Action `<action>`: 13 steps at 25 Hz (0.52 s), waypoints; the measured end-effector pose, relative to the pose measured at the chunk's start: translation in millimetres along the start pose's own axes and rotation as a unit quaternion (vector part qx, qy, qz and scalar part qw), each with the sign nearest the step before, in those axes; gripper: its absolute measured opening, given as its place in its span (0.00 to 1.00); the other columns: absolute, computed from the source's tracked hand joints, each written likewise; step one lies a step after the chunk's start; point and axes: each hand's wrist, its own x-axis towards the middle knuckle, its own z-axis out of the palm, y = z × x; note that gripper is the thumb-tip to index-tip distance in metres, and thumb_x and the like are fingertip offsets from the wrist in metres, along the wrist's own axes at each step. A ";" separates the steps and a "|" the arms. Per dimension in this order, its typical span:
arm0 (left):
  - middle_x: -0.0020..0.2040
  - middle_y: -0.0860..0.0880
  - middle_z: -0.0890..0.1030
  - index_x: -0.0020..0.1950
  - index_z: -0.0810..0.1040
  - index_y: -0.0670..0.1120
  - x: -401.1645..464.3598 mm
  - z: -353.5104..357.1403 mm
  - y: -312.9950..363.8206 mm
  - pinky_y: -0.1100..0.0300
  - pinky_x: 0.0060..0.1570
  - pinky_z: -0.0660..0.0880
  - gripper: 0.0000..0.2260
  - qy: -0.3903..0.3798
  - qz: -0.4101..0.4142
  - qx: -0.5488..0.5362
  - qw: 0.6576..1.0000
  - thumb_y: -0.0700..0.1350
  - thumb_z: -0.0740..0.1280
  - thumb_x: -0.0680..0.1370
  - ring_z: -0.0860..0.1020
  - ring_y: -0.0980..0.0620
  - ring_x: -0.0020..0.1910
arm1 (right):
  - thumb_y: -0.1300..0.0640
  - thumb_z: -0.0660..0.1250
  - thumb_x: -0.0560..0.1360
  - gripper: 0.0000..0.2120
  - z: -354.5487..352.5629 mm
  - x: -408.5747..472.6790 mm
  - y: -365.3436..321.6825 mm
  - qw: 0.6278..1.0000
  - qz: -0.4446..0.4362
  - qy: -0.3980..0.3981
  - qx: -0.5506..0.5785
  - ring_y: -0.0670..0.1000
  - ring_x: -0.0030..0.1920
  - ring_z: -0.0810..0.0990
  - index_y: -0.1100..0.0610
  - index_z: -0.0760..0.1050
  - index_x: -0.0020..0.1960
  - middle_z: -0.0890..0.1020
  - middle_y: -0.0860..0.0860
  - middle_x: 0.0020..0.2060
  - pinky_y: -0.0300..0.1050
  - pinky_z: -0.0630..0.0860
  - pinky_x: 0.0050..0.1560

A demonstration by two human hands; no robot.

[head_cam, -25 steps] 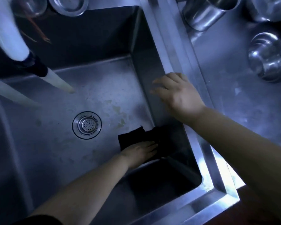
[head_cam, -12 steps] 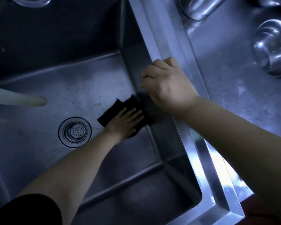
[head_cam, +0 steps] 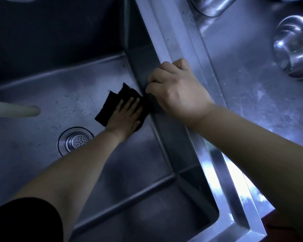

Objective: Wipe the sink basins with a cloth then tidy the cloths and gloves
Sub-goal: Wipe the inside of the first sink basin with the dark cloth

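Note:
A steel sink basin fills the left of the view, with a round drain strainer in its floor. A black cloth lies flat on the basin floor against the right wall. My left hand presses on it with straight, spread fingers. My right hand sits on the basin's right rim, its fingers curled over the edge and down the inner wall.
A pale tap spout reaches in from the left above the basin floor. On the steel drainboard to the right stand metal bowls and a steel cup. The counter's front corner is bright.
My left hand has slid the black cloth along the right wall from the near corner toward the far end. My right hand's fingers have curled over the rim.

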 end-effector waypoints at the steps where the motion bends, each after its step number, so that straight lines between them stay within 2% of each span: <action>1: 0.78 0.48 0.42 0.77 0.43 0.49 -13.7 4.9 11.7 0.48 0.71 0.33 0.26 -0.009 0.020 0.008 1.000 0.56 0.45 0.82 0.40 0.46 0.76 | 0.65 0.59 0.73 0.12 -0.6 0.0 0.1 1.000 0.000 -0.006 -0.002 0.55 0.46 0.75 0.55 0.80 0.44 0.81 0.50 0.45 0.47 0.61 0.48; 3: 0.78 0.49 0.41 0.76 0.39 0.50 -44.9 14.2 34.4 0.48 0.69 0.29 0.26 -0.035 0.073 0.010 0.997 0.55 0.45 0.82 0.40 0.45 0.76 | 0.66 0.61 0.71 0.11 -1.4 -0.3 0.0 1.000 -0.001 -0.011 -0.012 0.54 0.46 0.75 0.55 0.80 0.44 0.81 0.50 0.45 0.47 0.61 0.48; 5: 0.76 0.52 0.38 0.74 0.35 0.52 -67.4 21.0 46.7 0.50 0.66 0.23 0.25 -0.072 0.117 -0.017 0.990 0.55 0.45 0.82 0.36 0.47 0.75 | 0.67 0.63 0.71 0.10 -1.5 -1.9 -0.5 1.000 -0.001 -0.003 -0.017 0.54 0.45 0.76 0.55 0.80 0.43 0.81 0.50 0.44 0.47 0.63 0.48; 8: 0.73 0.54 0.34 0.72 0.33 0.55 -68.0 21.5 37.6 0.54 0.63 0.18 0.25 -0.073 0.148 -0.035 0.986 0.56 0.45 0.82 0.30 0.52 0.71 | 0.67 0.65 0.70 0.09 -3.3 -2.1 -1.5 1.000 -0.002 -0.003 -0.010 0.53 0.44 0.76 0.55 0.80 0.42 0.81 0.50 0.43 0.47 0.64 0.48; 10: 0.74 0.55 0.35 0.73 0.34 0.56 -50.6 17.4 23.1 0.54 0.64 0.20 0.25 -0.047 0.145 -0.027 0.988 0.57 0.45 0.82 0.32 0.53 0.72 | 0.67 0.63 0.70 0.09 -4.2 -1.7 -0.9 1.000 -0.003 -0.001 0.004 0.54 0.44 0.76 0.56 0.80 0.41 0.81 0.51 0.43 0.47 0.65 0.48; 13: 0.77 0.54 0.41 0.76 0.39 0.54 -7.2 4.3 -6.6 0.53 0.68 0.26 0.26 -0.002 0.079 -0.002 0.997 0.56 0.46 0.81 0.39 0.52 0.76 | 0.65 0.62 0.73 0.10 -4.9 -1.3 -0.6 1.000 0.000 0.004 0.015 0.55 0.44 0.77 0.56 0.80 0.41 0.81 0.51 0.42 0.48 0.65 0.48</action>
